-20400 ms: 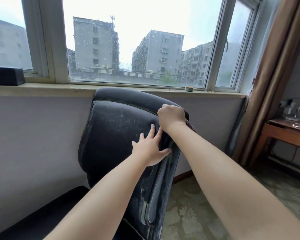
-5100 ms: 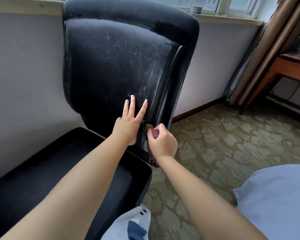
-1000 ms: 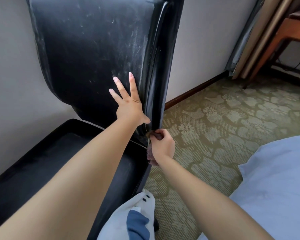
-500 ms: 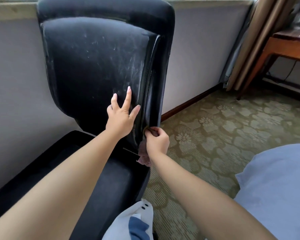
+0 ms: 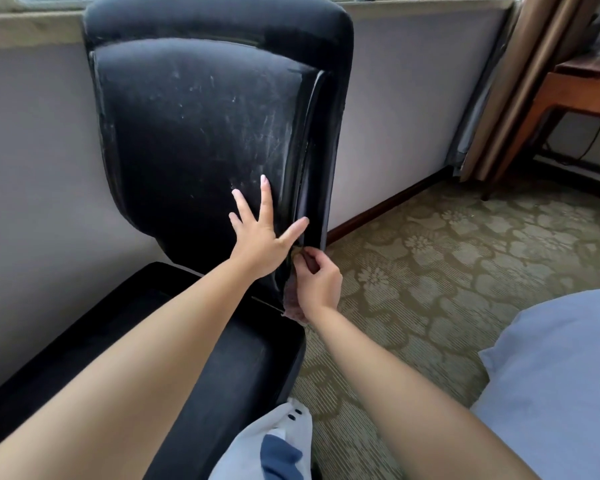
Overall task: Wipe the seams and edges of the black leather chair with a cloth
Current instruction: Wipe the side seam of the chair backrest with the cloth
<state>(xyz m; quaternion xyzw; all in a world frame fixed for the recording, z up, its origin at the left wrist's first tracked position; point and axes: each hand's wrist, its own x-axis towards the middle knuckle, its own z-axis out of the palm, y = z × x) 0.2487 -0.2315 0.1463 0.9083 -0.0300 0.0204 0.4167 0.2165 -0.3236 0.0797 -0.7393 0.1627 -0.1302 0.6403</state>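
Right hand (image 5: 317, 280) pinches cloth (image 5: 292, 303) at the seam (image 5: 307, 161) base; seam runs upward from it; left hand (image 5: 260, 233), fingers spread, braces chair back (image 5: 194, 133).

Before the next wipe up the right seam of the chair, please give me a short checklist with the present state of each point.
1. Cloth held: ok, the right hand pinches it, and most of it hangs below the hands.
2. Cloth at the seam: ok, the right fingertips are at the seam's lower end.
3. Backrest braced: ok, the left hand lies flat on it with fingers spread.
4. Seam path above free: ok, nothing covers it up to the top.
5. Left thumb clear of the path: not ok, it lies across the seam just above the cloth.
6. Clean cloth face: cannot tell.
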